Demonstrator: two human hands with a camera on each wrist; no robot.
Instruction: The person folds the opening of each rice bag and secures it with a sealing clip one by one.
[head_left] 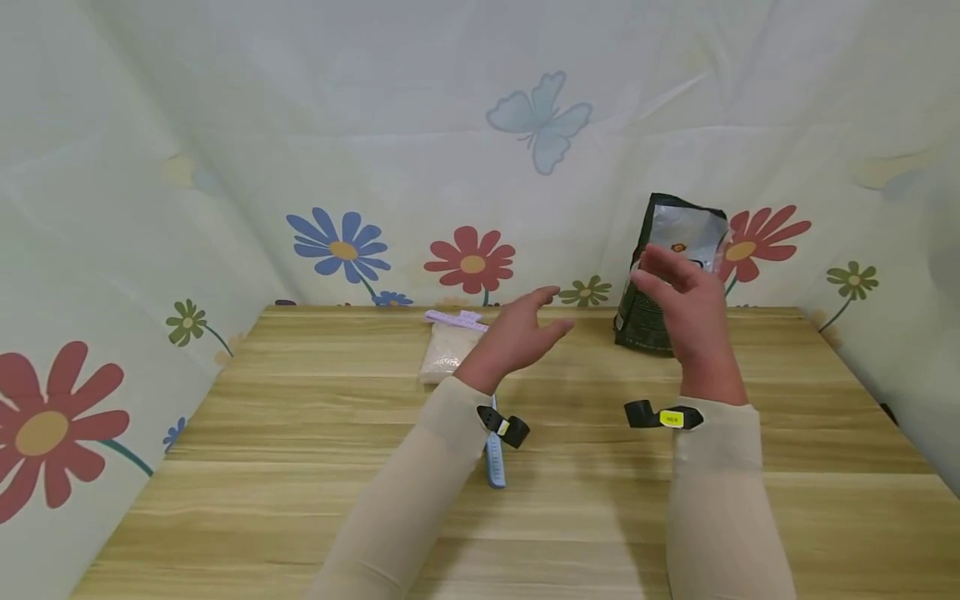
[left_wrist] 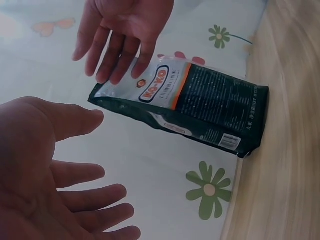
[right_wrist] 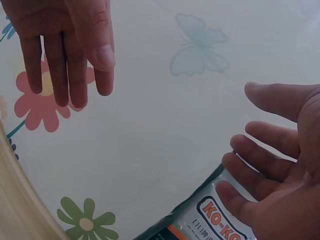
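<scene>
We are holding our left hand (head_left: pixel 519 335) and right hand (head_left: pixel 693 317) loosely spread and empty while the bag (left_wrist: pixel 187 102) is standing ungripped at far right and the packet (head_left: pixel 450 350) is lying farther left, so we are seemingly only beginning, all handling being left to do.

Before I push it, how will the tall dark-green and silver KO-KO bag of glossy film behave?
The tall dark-green and silver KO-KO bag may tip if pushed high, since it stands upright, taller than wide. Its thin, creased top would probably crumple when pinched, while the fuller base looks firmer. The shiny film could be slippery.
</scene>
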